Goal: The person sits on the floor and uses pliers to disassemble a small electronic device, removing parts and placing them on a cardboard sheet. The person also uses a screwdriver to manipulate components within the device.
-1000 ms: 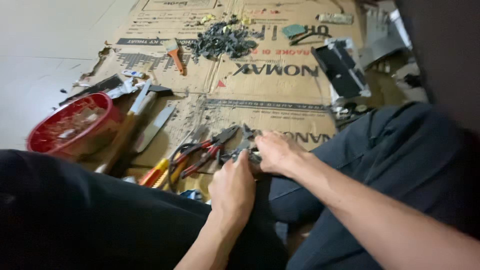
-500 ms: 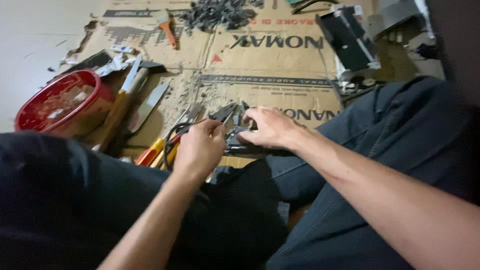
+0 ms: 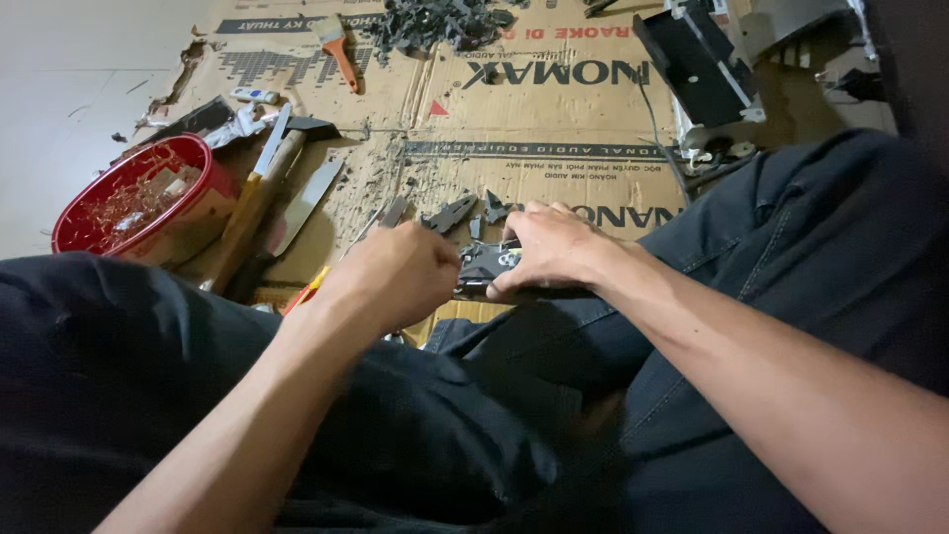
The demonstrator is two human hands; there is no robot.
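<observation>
Grip of both hands, left hand (image 3: pixel 395 272) and right hand (image 3: pixel 554 247), closes on a half-hidden dark part (image 3: pixel 484 265).

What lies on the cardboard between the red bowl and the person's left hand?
In the head view, a wooden-handled hammer and a flat metal blade lie between the red bowl and the left hand.

1. Left hand (image 3: pixel 395 277) hides most of the yellow-handled tool (image 3: pixel 306 291) beside it.
2. Right hand (image 3: pixel 554 247) covers part of the dark part (image 3: pixel 484 265).
3. Top edge cuts the debris pile (image 3: pixel 435 20).
</observation>
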